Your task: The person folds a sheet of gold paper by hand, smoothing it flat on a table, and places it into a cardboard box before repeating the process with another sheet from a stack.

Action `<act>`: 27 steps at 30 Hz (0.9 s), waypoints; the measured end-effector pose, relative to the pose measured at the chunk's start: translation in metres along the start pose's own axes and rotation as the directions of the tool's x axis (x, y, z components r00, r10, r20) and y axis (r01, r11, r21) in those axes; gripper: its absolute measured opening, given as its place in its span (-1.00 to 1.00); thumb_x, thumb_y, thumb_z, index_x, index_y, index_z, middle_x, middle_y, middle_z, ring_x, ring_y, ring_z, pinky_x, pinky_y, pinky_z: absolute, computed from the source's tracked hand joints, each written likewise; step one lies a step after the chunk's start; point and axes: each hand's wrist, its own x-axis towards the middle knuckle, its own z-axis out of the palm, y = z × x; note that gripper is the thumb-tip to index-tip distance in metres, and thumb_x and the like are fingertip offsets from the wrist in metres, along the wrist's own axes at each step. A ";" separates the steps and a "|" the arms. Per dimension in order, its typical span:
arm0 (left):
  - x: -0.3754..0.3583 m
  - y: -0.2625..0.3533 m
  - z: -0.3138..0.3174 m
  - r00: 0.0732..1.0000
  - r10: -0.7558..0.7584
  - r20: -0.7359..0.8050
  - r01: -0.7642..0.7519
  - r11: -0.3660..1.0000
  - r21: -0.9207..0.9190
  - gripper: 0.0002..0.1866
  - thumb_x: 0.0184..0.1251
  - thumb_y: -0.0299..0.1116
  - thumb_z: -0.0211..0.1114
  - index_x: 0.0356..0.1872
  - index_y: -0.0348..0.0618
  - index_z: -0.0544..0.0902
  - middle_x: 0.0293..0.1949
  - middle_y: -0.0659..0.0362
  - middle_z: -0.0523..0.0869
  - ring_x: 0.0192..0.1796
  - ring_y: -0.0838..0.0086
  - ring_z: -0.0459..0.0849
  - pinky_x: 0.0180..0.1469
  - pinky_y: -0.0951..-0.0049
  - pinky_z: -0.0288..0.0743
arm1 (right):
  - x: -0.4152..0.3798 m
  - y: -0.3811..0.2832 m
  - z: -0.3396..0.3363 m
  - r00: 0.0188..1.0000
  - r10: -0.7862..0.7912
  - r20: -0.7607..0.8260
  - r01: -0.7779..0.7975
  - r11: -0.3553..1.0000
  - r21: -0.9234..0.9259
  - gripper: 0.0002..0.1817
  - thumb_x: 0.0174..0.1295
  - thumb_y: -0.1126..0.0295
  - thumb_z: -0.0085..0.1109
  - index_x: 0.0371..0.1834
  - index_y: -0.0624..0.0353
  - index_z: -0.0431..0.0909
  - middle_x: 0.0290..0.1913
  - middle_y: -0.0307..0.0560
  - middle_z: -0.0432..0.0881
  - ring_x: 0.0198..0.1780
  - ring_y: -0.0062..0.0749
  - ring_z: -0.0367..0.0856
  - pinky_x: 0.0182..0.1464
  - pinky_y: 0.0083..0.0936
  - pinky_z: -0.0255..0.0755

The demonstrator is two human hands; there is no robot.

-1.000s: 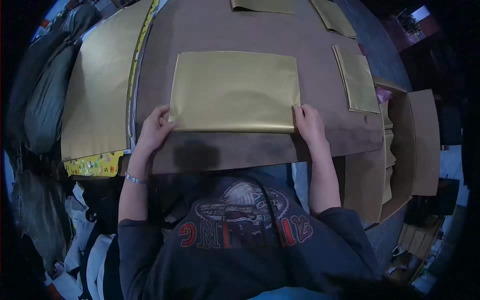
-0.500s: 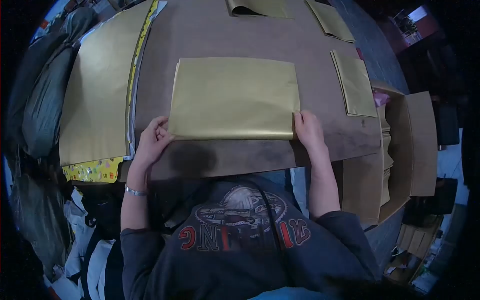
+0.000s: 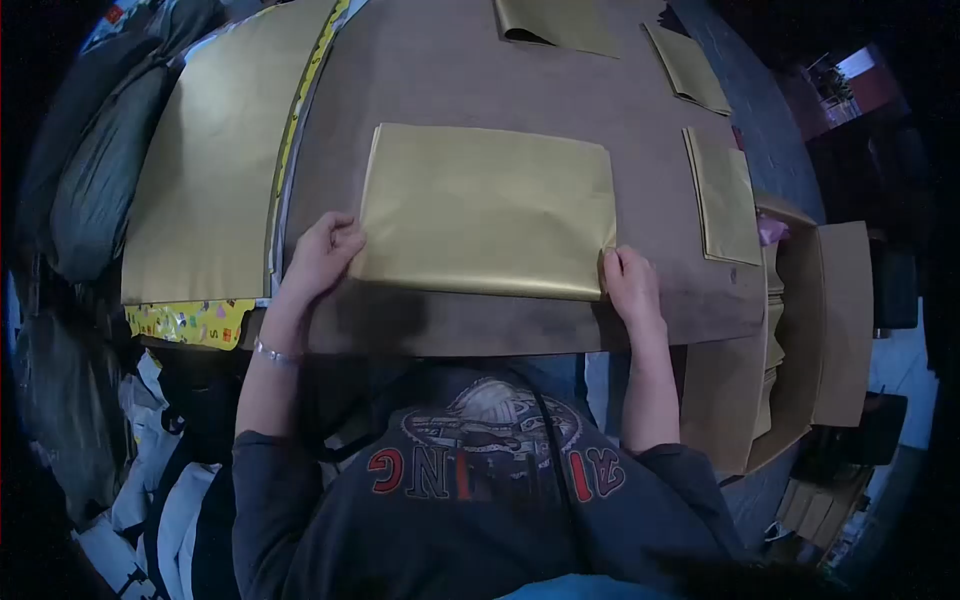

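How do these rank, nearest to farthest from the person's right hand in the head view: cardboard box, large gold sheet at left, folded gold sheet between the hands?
1. Folded gold sheet: touching the right hand, on its left.
2. Cardboard box: on the right.
3. Large gold sheet: far left, past the left hand.

Four folded pieces on one table

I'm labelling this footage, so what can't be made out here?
Head view, all:
Underside of the held gold sheet: hidden by its top.
Right hand: most fingertips hidden by itself or the sheet.
Far end of the curled gold piece: cut off by frame edge.
Motifs on the yellow printed material: too small.
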 end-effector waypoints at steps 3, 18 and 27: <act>0.037 0.009 0.000 0.997 -0.023 -0.071 0.029 0.996 0.082 -0.48 0.27 -0.12 0.36 0.12 -0.28 0.55 -0.25 0.01 0.75 -0.16 0.32 0.73 -0.06 0.37 0.56 | 0.001 0.002 0.003 1.000 -0.020 0.000 0.020 1.000 -0.010 -0.63 0.40 0.17 -0.02 -0.41 0.26 0.54 -0.48 0.17 0.63 -0.29 0.22 0.62 -0.16 -0.01 0.45; 0.139 0.021 0.024 0.957 -0.056 -0.283 0.132 0.957 0.259 -0.59 0.30 -0.06 0.24 0.09 -0.01 0.60 -0.01 0.07 0.74 0.08 0.13 0.68 0.10 0.19 0.53 | 0.007 0.004 0.002 0.999 0.004 0.043 -0.001 0.998 -0.068 -0.62 0.37 0.15 0.01 -0.39 0.27 0.59 -0.32 0.30 0.64 -0.24 0.29 0.60 -0.15 0.07 0.44; 0.139 0.019 0.021 0.965 0.005 -0.261 0.071 0.957 0.281 -0.62 0.21 -0.21 0.30 0.06 -0.03 0.65 -0.18 0.03 0.76 -0.05 0.12 0.72 0.01 0.18 0.57 | 0.008 0.005 0.005 0.998 0.025 0.060 -0.019 0.996 -0.093 -0.60 0.41 0.13 -0.03 -0.36 0.26 0.57 -0.32 0.26 0.64 -0.22 0.28 0.59 -0.15 0.05 0.44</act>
